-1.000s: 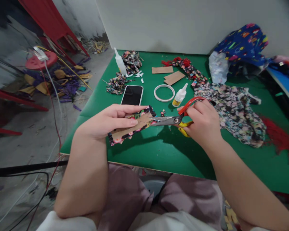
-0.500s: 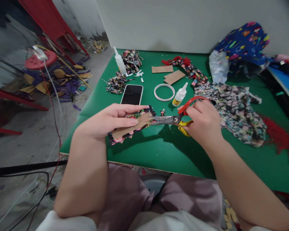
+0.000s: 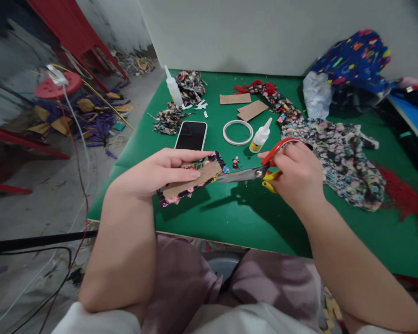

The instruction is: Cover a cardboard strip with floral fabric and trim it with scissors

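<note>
My left hand pinches a brown cardboard piece backed with dark floral fabric, thumb on top and fingers beneath. The fabric border sticks out past the card and has notched edges. In my right hand are scissors with red and yellow handles. Their blades look almost closed, and the tips lie at the right end of the fabric border. Small fabric snippets rest on the green table just beyond the blades. A white glue bottle stands behind the scissors.
Behind my left hand lies a phone, with a tape ring to its right. Cardboard strips, another glue bottle and crumpled floral scraps are farther back. Floral cloth and red threads spread at the right.
The scissors have shifted slightly right and down, their tips drawn back from the card to the fabric's right end. My left hand keeps its hold with hardly any movement.
</note>
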Demonstrator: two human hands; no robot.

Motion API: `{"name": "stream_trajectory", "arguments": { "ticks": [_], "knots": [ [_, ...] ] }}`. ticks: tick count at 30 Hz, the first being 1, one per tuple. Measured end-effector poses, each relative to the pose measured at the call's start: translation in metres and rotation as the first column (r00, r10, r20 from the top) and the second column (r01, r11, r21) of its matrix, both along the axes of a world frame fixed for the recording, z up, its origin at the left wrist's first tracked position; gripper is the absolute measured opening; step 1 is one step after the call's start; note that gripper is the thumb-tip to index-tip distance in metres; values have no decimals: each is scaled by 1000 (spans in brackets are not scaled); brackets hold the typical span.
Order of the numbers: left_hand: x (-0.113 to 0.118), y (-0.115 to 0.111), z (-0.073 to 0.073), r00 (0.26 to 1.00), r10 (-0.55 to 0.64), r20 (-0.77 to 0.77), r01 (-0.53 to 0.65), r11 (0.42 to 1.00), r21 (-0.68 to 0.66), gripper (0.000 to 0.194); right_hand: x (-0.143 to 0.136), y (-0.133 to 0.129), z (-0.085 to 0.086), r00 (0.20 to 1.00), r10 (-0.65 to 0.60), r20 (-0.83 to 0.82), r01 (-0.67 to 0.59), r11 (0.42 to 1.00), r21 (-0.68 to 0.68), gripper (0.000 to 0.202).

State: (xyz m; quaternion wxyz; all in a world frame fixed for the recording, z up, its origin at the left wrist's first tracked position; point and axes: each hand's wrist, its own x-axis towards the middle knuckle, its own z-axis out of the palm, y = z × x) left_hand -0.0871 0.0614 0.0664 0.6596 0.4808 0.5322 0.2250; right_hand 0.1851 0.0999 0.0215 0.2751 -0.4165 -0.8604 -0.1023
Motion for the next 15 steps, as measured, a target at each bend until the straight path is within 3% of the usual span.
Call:
{"name": "stream_trajectory", "arguments": {
  "ticks": [5, 10, 15],
  "knots": [
    [-4, -1, -3, 1000, 3, 20, -4, 999, 37, 57, 4, 2, 1, 962, -22, -272, 22, 1000, -4, 16],
    [-1, 1, -4, 988, -104, -112, 115, 989, 96, 47, -2, 0, -1, 979, 5, -202, -30, 992, -120, 30],
    [-1, 3, -4, 917, -194, -349, 279, 936, 213, 32, -3, 2, -1, 991, 101, -87, -113, 981, -155, 43]
  ]
}}
